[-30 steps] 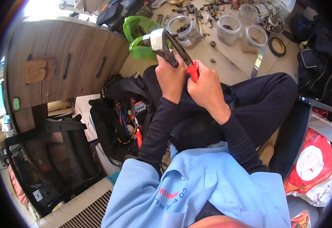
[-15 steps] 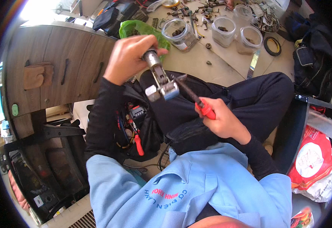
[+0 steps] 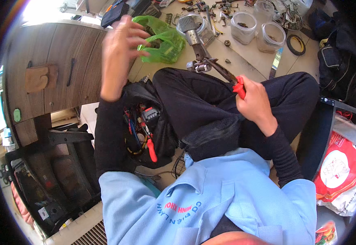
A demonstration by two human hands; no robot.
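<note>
My right hand point(image 3: 256, 100) is closed round the red handles of a pair of pliers point(image 3: 225, 74). The long dark jaws of the pliers reach up and left to a metal tool that looks like a tube cutter point(image 3: 198, 48). This cutter has a knurled cylindrical end pointing away and small rollers at its near end; it hangs at the jaws above the floor, with no hand on it. My left hand point(image 3: 119, 57) is raised to the left, fingers spread and slightly blurred, apart from the cutter and beside a green plastic bag point(image 3: 159, 38).
Clear plastic tubs point(image 3: 243, 30) and scattered small metal parts lie on the tiled floor ahead. A tape roll point(image 3: 296, 44) is at far right. An open black tool bag point(image 3: 161, 141) with a red-handled tool point(image 3: 151, 150) stands beside my leg. Wooden cabinet point(image 3: 43, 49) at left.
My left hand has let go of the cutter's cylindrical end and moved away to the left, opening. The pliers and cutter have shifted right and farther away, held by my right hand.
</note>
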